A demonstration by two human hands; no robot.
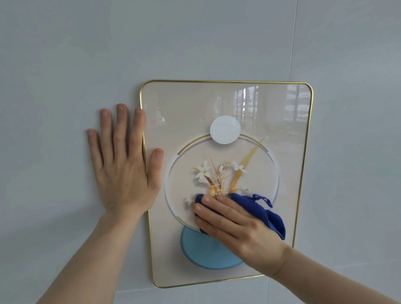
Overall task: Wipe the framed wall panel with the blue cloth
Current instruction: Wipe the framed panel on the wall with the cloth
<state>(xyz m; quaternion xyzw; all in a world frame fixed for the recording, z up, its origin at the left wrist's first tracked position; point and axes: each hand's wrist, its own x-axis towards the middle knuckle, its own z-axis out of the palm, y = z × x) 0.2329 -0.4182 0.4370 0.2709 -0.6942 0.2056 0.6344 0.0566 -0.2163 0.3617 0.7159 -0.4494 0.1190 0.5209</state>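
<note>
A glossy cream wall panel (279,149) with a thin gold frame hangs on the wall; it shows flowers, a white disc and a light blue bowl shape. My right hand (237,228) presses a crumpled dark blue cloth (265,209) flat against the panel's lower middle, over the flower stems and the bowl's top. Part of the cloth is hidden under the palm. My left hand (123,163) lies flat with fingers spread on the wall at the panel's left edge, its thumb and index finger overlapping the frame.
The pale grey tiled wall (42,68) surrounds the panel, with faint joint lines at the right and below. Window reflections show in the panel's upper right.
</note>
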